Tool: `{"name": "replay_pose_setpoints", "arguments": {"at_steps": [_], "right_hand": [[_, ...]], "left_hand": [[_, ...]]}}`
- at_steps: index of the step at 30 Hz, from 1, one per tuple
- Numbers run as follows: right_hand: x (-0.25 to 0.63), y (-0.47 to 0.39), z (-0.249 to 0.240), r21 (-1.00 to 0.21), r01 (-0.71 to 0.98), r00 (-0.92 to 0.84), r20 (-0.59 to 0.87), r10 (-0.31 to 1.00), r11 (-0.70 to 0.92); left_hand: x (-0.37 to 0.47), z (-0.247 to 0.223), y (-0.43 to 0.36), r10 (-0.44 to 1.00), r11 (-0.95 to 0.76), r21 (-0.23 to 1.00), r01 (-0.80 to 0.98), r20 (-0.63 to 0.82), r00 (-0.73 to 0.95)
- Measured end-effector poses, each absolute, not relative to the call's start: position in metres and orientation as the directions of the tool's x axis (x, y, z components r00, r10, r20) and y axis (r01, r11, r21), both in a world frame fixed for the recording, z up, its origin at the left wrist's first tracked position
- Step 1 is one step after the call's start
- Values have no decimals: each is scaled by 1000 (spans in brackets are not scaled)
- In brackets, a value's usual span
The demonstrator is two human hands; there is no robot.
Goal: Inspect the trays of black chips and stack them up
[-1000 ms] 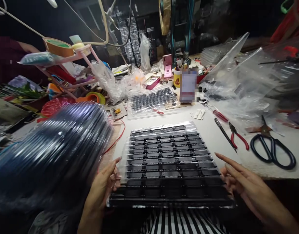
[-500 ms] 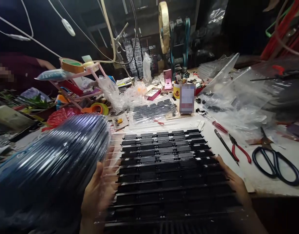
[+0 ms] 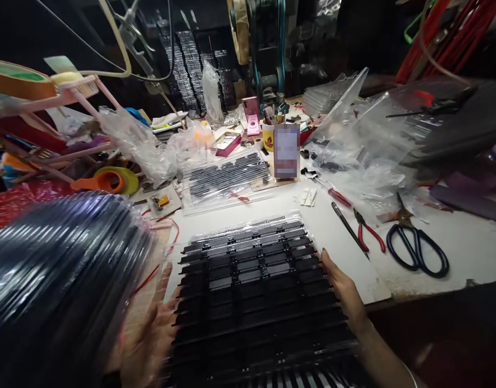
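Note:
A clear plastic tray (image 3: 248, 285) with rows of black toothed parts lies between my two hands at the bottom centre. My left hand (image 3: 151, 323) is against its left edge, blurred, its fingers seen partly through clear plastic. On the right edge, my right hand (image 3: 345, 291) grips the tray, with the thumb along the rim and the other fingers hidden beneath. A large plastic-wrapped stack of dark trays (image 3: 70, 280) stands just left of my left hand.
Scissors (image 3: 418, 250), red-handled pliers (image 3: 369, 234) and a black tweezer-like tool (image 3: 349, 229) lie right on the white table (image 3: 324, 215). Behind are another bagged tray (image 3: 227, 180), a phone (image 3: 287, 151), a yellow cup (image 3: 268, 137) and crumpled plastic bags (image 3: 353, 145). A pink rack (image 3: 82, 102) stands left.
The view has turned right, so the background sits further left. The tray and both hands appear further left and the tray is tilted a little differently; both hands stay at its sides.

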State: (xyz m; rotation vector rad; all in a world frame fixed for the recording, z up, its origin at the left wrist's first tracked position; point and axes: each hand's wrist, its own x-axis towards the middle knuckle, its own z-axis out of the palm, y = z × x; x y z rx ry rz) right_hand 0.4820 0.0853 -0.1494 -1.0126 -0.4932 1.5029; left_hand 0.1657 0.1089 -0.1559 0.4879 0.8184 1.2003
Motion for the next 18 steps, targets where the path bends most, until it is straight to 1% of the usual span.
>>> {"name": "replay_pose_setpoints", "arguments": {"at_steps": [2, 5, 8, 12, 15, 18], "right_hand": [[481, 86, -152, -778, -587, 82, -329, 941, -221], [481, 87, -158, -754, -627, 118, -341, 933, -196], [481, 89, -163, -727, -659, 111, -348, 931, -193], [485, 87, -174, -735, -638, 111, -383, 917, -230], [489, 86, -181, -747, -619, 120, -394, 911, -242], [491, 85, -181, -752, -609, 136, -414, 900, -254]], "left_hand": [[168, -157, 110, 948, 298, 745, -597, -307, 90], [172, -161, 112, 957, 261, 756, -601, -286, 55], [174, -165, 113, 965, 239, 723, -648, -249, 78], [172, -168, 114, 973, 231, 638, -734, -160, 167], [171, -169, 113, 968, 251, 615, -747, -153, 200], [170, -168, 112, 969, 245, 612, -752, -175, 173]]}}
